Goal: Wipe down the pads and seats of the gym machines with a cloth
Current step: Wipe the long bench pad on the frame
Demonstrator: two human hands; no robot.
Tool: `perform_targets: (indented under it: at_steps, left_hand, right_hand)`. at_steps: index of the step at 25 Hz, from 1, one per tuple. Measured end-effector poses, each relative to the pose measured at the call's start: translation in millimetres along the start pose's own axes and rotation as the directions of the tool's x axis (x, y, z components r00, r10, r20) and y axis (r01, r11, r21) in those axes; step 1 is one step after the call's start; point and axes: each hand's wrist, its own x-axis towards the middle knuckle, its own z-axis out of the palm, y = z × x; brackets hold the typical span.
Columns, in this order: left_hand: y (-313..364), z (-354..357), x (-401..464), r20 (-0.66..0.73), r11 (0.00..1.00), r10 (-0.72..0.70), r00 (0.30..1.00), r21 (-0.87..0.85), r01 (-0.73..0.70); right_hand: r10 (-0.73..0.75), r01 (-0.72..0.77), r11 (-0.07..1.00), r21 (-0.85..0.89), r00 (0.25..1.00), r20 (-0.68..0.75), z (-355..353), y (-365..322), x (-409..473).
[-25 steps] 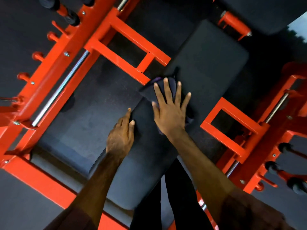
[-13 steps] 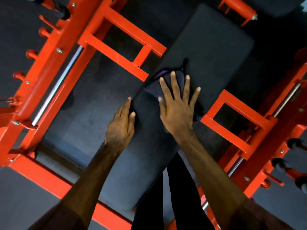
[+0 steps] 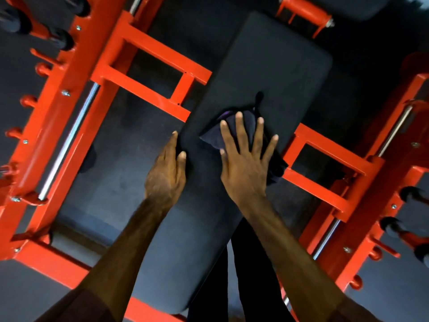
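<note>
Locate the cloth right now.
Head view, centre: the cloth lies flat on the bench pad, pressed under the right hand, with the left hand on the pad's left edge beside it.

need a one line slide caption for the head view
Right hand presses a dark cloth flat on the black bench pad while the left hand rests on its edge, inside a red frame.
</note>
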Motion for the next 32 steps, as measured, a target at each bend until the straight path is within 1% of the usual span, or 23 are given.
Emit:
perform_targets:
  at_steps: [1, 2, 4, 5, 6, 8, 10, 11, 12, 13, 14, 16, 17, 19, 22, 23, 24, 26, 27, 28, 29, 30, 32]
  left_hand:
    - [2, 4, 5, -0.002, 1.0, 0.011, 1.0, 0.005, -0.011]
    - [3, 6, 9, -0.006, 1.0, 0.026, 1.0, 0.013, -0.026]
    - [9, 8, 17, -0.016, 0.999, 0.045, 0.999, 0.031, -0.045]
    - [11, 8, 20, -0.015, 0.999, 0.044, 0.999, 0.03, -0.043]
    - [15, 8, 23, -0.018, 0.999, 0.033, 0.999, 0.032, -0.032]
    - [19, 9, 22, -0.052, 0.997, 0.016, 0.999, 0.073, -0.012]
    - [21, 10, 21, -0.062, 0.995, 0.004, 0.998, 0.102, 0.002]
    - [21, 10, 22, -0.053, 0.995, -0.007, 0.999, 0.102, 0.012]
    - [21, 10, 22, -0.048, 0.994, -0.017, 0.999, 0.104, 0.022]
    - [20, 10, 21, -0.045, 0.994, -0.022, 0.999, 0.109, 0.027]
    - [21, 10, 21, -0.04, 0.994, -0.025, 0.999, 0.107, 0.029]
    - [21, 8, 22, -0.019, 0.997, -0.024, 1.0, 0.075, 0.025]
    - [21, 7, 22, -0.01, 0.998, -0.021, 1.0, 0.064, 0.022]
    - [19, 5, 22, 0.001, 0.998, -0.033, 0.999, 0.059, 0.032]
    - [20, 7, 23, 0.009, 0.998, -0.031, 0.999, 0.054, 0.03]
    - [19, 8, 23, 0.004, 0.998, -0.031, 1.0, 0.056, 0.031]
    - [18, 8, 23, 0.0, 0.998, -0.035, 0.999, 0.053, 0.035]
    - [17, 7, 22, 0.014, 0.999, -0.035, 0.999, 0.032, 0.034]
    - [16, 7, 21, 0.026, 0.999, -0.033, 0.999, 0.027, 0.032]
    - [15, 6, 21, 0.034, 0.999, -0.034, 0.999, 0.024, 0.033]
    - [15, 5, 22, 0.037, 0.999, -0.041, 0.998, 0.022, 0.04]
    - [15, 4, 22, 0.035, 0.998, -0.051, 0.998, 0.023, 0.05]
    - [15, 5, 23, 0.029, 0.998, -0.054, 0.998, 0.029, 0.053]
  right_hand:
    - [-0.026, 0.026, 1.0, 0.005, 1.0, 0.014, 2, -9, 3]
    - [-0.102, 0.101, 0.995, 0.009, 0.995, 0.026, 4, -11, 0]
    - [-0.283, 0.283, 0.959, 0.003, 0.959, 0.037, 4, 14, -20]
    - [-0.326, 0.327, 0.945, -0.003, 0.945, 0.029, 1, 33, -34]
    - [-0.322, 0.322, 0.947, -0.01, 0.946, 0.029, -2, 52, -44]
    - [-0.201, 0.201, 0.979, -0.015, 0.979, 0.028, -4, 72, -44]
    - [-0.024, 0.024, 0.999, 0.026, 1.0, -0.016, -1, 57, -20]
    - [0.038, -0.037, 0.998, 0.042, 0.999, -0.029, 0, 41, -6]
    - [0.049, -0.048, 0.998, 0.036, 0.999, -0.023, 0, 27, 3]
    - [0.004, -0.004, 1.0, 0.026, 1.0, -0.013, 2, 20, 4]
    - [-0.082, 0.082, 0.996, 0.023, 0.997, -0.003, 4, 23, -3]
    - [-0.248, 0.248, 0.969, 0.02, 0.968, 0.022, 3, 50, -32]
    - [-0.27, 0.27, 0.963, 0.017, 0.963, 0.027, -2, 66, -45]
    - [-0.186, 0.185, 0.982, 0.037, 0.983, 0.013, -4, 84, -45]
    - [0.049, -0.047, 0.992, 0.118, 0.999, -0.014, -4, 57, 4]
    - [0.055, -0.053, 0.993, 0.101, 0.998, -0.014, -3, 41, 17]
    - [-0.007, 0.007, 0.997, 0.077, 1.0, -0.012, -2, 31, 20]
    - [-0.238, 0.238, 0.971, 0.039, 0.971, 0.011, 1, 35, 0]
    - [-0.322, 0.322, 0.946, 0.027, 0.946, 0.022, -1, 48, -14]
    - [-0.351, 0.351, 0.936, 0.021, 0.936, 0.026, -5, 64, -25]
    - [-0.33, 0.33, 0.944, 0.018, 0.944, 0.019, -8, 77, -28]
    - [-0.271, 0.271, 0.963, 0.014, 0.963, 0.013, -9, 85, -25]
    - [-0.103, 0.103, 0.995, 0.012, 0.995, -0.014, -9, 77, 2]
